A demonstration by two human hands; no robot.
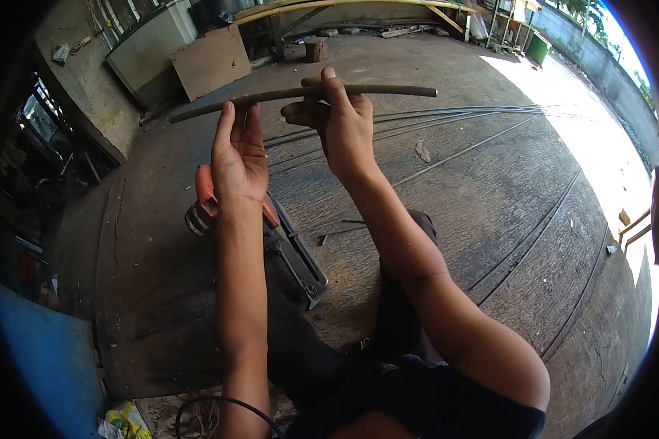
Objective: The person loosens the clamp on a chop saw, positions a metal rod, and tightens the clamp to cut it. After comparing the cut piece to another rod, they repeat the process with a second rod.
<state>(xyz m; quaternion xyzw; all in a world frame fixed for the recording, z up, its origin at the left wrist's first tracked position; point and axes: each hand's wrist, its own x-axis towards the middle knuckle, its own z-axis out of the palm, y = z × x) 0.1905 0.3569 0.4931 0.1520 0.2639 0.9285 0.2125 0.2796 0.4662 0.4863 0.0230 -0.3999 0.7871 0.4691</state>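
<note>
A dark, slender metal rod [399, 90] is held up crosswise in front of me. My left hand [241, 164] pinches it from below, left of its middle, thumb on the near side and fingers behind. With the thumb up against the rod and the fingers around its far side, my right hand [344, 132] grips it right of the middle. The right end shows a bare cut face. Below my left hand stands an orange-and-black power saw [206, 192] on a dark metal base [300, 256], partly hidden by my left forearm.
Long metal rods [447, 113] lie across the concrete floor [490, 197]. A brown board [212, 62] leans against a cabinet at the back left. A blue panel [40, 351] stands at the left, and a black cable [223, 399] loops near my left forearm.
</note>
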